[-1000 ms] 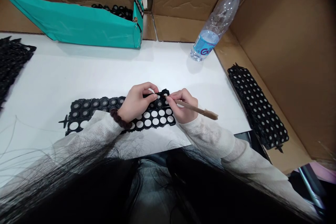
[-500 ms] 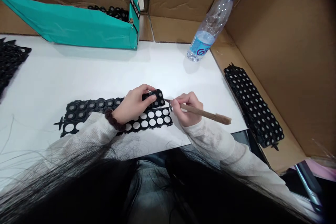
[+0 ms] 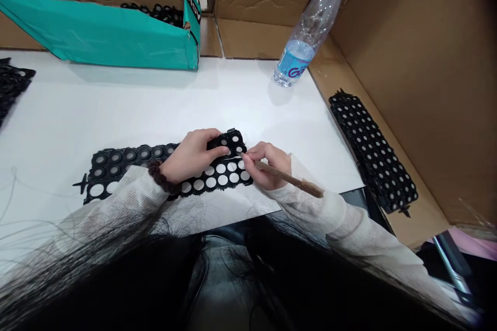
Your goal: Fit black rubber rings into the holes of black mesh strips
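A long black perforated plastic strip (image 3: 128, 163) with round holes lies on the white table (image 3: 116, 108) near its front edge. My left hand (image 3: 190, 155) presses and pinches the strip's right end, fingers curled on it. My right hand (image 3: 267, 165) grips a brown wooden stick (image 3: 289, 178) like a pen, its tip touching the strip's right end at the top row of holes. Both sleeves are cream-coloured, and a dark hair tie sits on my left wrist.
A teal cardboard box (image 3: 104, 36) with black parts inside stands at the back left. A water bottle (image 3: 310, 26) stands at the back right. A stack of black perforated strips (image 3: 370, 152) lies to the right, another stack (image 3: 11, 85) at the far left. Cardboard walls surround the table.
My right hand pulled the stick slightly right, then brought its tip back onto the strip's right end. My left hand kept holding the strip. The view shifted a little.
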Action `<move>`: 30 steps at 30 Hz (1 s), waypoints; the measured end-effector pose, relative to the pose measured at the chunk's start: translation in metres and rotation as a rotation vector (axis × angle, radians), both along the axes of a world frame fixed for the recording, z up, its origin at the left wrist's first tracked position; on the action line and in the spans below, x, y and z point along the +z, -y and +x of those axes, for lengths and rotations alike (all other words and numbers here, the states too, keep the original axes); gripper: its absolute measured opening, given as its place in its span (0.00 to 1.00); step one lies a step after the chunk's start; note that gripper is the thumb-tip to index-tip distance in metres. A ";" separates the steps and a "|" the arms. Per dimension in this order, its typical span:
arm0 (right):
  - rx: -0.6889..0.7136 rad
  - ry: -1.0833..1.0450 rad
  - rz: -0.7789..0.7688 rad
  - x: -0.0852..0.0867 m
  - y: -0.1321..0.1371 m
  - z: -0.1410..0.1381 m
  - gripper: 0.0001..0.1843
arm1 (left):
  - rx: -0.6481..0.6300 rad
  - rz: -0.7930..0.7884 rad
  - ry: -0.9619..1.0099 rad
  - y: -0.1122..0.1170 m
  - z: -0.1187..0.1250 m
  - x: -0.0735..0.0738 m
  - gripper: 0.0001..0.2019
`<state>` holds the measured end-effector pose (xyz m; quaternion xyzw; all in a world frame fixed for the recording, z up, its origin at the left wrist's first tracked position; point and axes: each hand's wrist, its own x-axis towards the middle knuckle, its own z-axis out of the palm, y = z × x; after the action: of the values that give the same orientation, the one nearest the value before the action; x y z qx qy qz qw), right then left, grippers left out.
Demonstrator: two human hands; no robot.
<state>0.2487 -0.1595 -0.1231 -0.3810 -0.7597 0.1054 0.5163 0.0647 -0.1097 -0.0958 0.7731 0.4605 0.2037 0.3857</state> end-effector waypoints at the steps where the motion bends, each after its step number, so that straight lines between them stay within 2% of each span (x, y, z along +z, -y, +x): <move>1: -0.001 0.013 0.002 0.000 0.000 0.000 0.09 | 0.006 0.009 -0.016 0.000 0.001 0.000 0.12; 9: 0.002 0.076 -0.013 -0.001 -0.002 0.001 0.08 | 0.047 0.050 -0.071 0.004 0.005 0.000 0.13; 15: -0.021 0.234 -0.023 -0.008 -0.010 -0.002 0.06 | 0.019 0.096 -0.077 0.010 0.009 0.000 0.12; 17: -0.034 0.190 -0.011 -0.007 -0.010 -0.003 0.06 | 0.050 0.068 -0.062 0.010 0.009 -0.001 0.12; 20: -0.083 -0.058 0.002 -0.004 -0.006 0.000 0.08 | 0.100 0.049 -0.017 0.007 0.005 -0.002 0.09; 23: -0.185 -0.240 -0.027 -0.002 -0.004 0.004 0.09 | 0.056 0.028 0.049 0.004 0.000 -0.001 0.11; 26: -0.229 -0.234 -0.062 -0.002 -0.003 0.005 0.09 | 0.012 -0.019 0.127 0.003 0.001 0.003 0.12; 30: -0.194 -0.225 -0.027 -0.001 -0.003 0.001 0.09 | 0.087 0.000 0.166 0.006 0.008 0.004 0.10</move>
<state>0.2496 -0.1564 -0.1245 -0.4452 -0.6553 0.1073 0.6007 0.0722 -0.1159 -0.0920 0.7328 0.4602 0.2837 0.4132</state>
